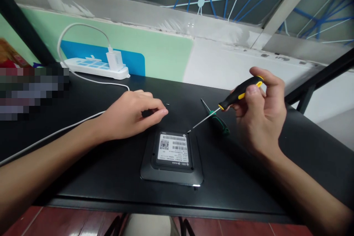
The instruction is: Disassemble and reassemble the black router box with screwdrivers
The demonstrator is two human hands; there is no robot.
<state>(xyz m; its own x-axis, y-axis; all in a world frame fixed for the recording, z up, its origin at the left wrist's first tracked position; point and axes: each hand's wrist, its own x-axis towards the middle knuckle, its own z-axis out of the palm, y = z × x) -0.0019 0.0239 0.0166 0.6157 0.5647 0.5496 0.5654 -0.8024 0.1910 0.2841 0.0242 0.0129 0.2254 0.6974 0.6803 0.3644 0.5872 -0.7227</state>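
Observation:
A screwdriver (240, 94) with a black and yellow handle is in my right hand (257, 118), its handle held between thumb and fingers. Its thin shaft slants down to the far right corner of a flat black device (171, 175), and the tip appears to meet that corner. The device lies face down, showing a white label (174, 149) with a QR code and barcodes. My left hand (135, 114) rests on the table just beyond the device's left side, thumb and forefinger closed together with nothing visible between them. A tiny metal piece (167, 104), perhaps a screw, lies near its fingertips.
Behind the device lies a second screwdriver (219, 122) with a green and black handle. A white power strip (96, 69) with a plugged-in charger (114, 60) stands along the wall. The charger's white cable (83, 120) crosses the black table (110, 177) on the left.

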